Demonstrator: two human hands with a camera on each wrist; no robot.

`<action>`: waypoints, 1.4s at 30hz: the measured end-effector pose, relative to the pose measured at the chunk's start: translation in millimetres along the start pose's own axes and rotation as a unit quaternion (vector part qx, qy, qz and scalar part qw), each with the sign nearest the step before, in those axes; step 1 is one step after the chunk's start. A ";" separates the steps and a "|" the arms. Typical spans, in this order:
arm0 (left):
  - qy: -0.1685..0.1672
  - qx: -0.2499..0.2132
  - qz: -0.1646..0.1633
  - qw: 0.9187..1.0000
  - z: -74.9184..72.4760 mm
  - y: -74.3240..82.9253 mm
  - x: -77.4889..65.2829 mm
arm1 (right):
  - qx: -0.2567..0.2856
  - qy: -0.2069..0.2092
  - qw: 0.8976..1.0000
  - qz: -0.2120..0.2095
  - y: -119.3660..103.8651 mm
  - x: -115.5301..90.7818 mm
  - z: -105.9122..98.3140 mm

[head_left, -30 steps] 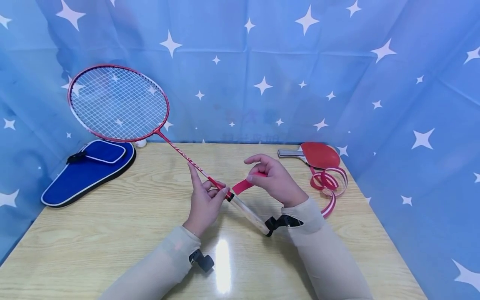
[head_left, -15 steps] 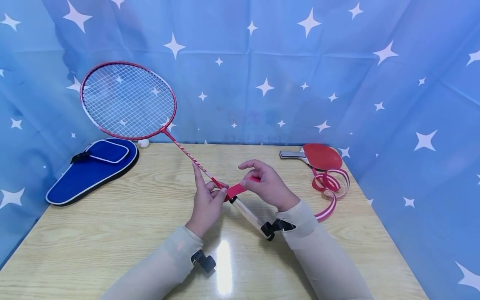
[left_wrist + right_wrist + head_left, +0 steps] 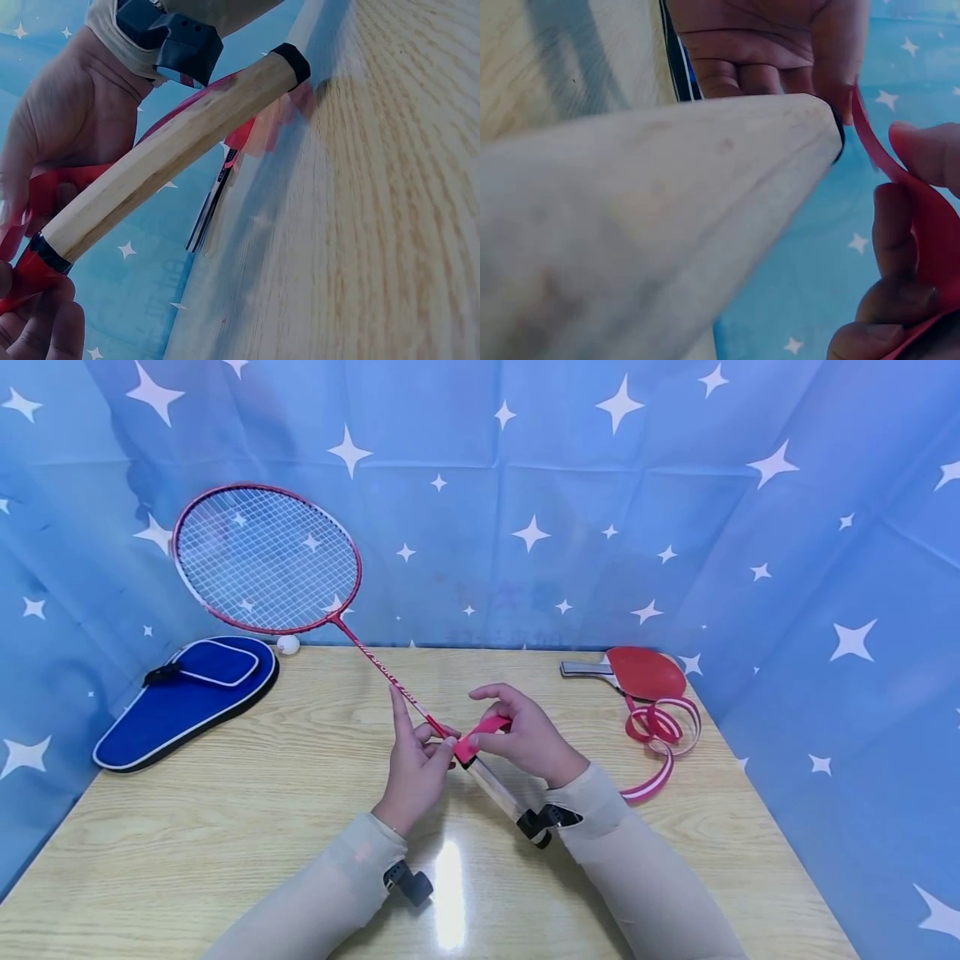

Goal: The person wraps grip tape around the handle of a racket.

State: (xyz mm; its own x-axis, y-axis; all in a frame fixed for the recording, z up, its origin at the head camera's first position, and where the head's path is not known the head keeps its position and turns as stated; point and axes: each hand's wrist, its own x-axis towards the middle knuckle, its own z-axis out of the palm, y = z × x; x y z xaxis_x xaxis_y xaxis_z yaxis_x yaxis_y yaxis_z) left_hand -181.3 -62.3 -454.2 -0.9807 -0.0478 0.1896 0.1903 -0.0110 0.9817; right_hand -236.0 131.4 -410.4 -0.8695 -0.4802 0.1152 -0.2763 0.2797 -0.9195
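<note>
A red and white badminton racket [image 3: 372, 657] slants up to the left, its strung head above the table. My left hand [image 3: 415, 770] pinches it at the red cone just above the bare wooden handle [image 3: 172, 154], index finger stretched along the shaft. Between the thumb and fingers of my right hand [image 3: 534, 742] runs a red grip tape [image 3: 486, 727]. The tape's end lies against the cone by my left thumb, as the right wrist view also shows with the red tape [image 3: 922, 217]. Black bands mark both ends of the handle.
A blue paddle case [image 3: 187, 702] lies at the left with a white ball [image 3: 288, 645] behind it. At the right rear rests a red table tennis paddle [image 3: 647, 673]. Loose coils of red and white tape [image 3: 662, 727] lie in front of it on the wooden table [image 3: 262, 835].
My right hand has moved left and slightly down, bringing the tape's end from just beside the cone onto it. The racket head has shifted a little right.
</note>
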 end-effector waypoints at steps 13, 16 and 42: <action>-0.004 -0.008 0.009 1.000 0.0 0.3 -1.4 | 0.030 -0.029 0.999 -0.026 -0.4 -1.7 8.7; -0.001 -0.006 0.006 1.000 0.1 0.8 -1.5 | 0.034 -0.022 0.999 -0.031 -1.1 -1.8 9.4; 0.006 -0.018 0.009 1.000 0.0 -1.6 0.2 | 0.022 -0.015 1.000 -0.004 3.1 -0.2 14.2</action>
State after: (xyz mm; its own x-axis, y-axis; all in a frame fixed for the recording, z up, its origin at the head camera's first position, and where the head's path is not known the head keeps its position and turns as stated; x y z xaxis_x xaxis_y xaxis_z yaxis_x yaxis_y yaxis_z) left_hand -181.8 -62.2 -455.8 -0.9765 -0.0611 0.2069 0.2098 -0.0458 0.9767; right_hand -230.9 120.5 -418.6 -0.8545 -0.5073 0.1112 -0.2634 0.2388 -0.9347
